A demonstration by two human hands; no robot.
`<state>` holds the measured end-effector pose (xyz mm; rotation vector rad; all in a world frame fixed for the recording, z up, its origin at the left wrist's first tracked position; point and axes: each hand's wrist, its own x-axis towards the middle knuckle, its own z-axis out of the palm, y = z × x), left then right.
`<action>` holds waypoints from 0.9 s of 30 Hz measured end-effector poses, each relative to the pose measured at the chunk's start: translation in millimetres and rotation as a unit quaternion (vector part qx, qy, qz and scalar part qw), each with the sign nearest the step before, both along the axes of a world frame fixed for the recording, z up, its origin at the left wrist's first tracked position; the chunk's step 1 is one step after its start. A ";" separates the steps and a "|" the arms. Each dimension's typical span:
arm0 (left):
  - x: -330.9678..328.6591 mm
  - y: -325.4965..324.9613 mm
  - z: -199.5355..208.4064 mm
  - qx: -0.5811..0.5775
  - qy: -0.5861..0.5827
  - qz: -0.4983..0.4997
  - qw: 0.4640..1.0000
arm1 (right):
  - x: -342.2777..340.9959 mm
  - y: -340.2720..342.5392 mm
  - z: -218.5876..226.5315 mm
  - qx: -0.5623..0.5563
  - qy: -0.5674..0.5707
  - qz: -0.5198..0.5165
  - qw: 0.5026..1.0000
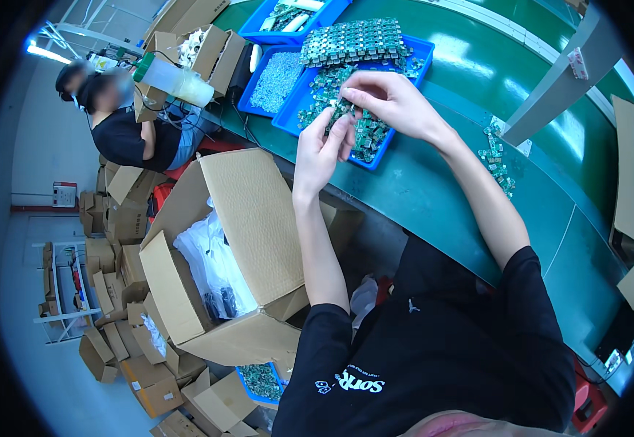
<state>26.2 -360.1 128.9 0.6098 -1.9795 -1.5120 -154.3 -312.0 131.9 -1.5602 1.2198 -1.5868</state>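
My left hand (pixel 321 148) and my right hand (pixel 393 103) come together over a blue tray (pixel 384 156) on the green workbench. Between my fingertips is a small green circuit board (pixel 341 111), pinched from both sides and partly covered by them. Many loose little green circuit boards (pixel 370 138) lie in the tray below my hands. At the tray's far end rests a stack of circuit board panels (pixel 352 42), its boards still joined in rows.
Left of the tray stands a blue bin (pixel 277 81) of small pale pieces; another blue bin (pixel 282 20) sits behind. Loose boards (pixel 497 162) lie near a grey post (pixel 561 80). A large open carton (pixel 255 226) stands at my left. Another person (pixel 131 138) sits beyond it.
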 end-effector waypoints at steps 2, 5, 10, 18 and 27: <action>4.7 0.3 2.7 -0.014 -0.009 0.013 1.000 | 0.2 4.0 7.2 0.071 -0.037 0.063 0.995; 9.5 -0.9 5.0 -0.032 -0.005 -0.009 0.999 | -0.8 3.9 7.4 0.125 -0.079 0.114 0.982; 12.4 -8.1 10.1 -0.025 -0.032 -0.051 0.998 | -4.6 1.8 1.4 0.173 -0.161 0.171 0.957; 17.5 -12.7 8.9 0.023 -0.023 -0.102 0.994 | -9.0 -1.8 -4.1 0.212 -0.196 0.213 0.933; 1.2 -0.3 -0.3 -0.093 -0.100 0.132 0.982 | 23.9 4.3 1.4 0.012 0.115 -0.084 0.990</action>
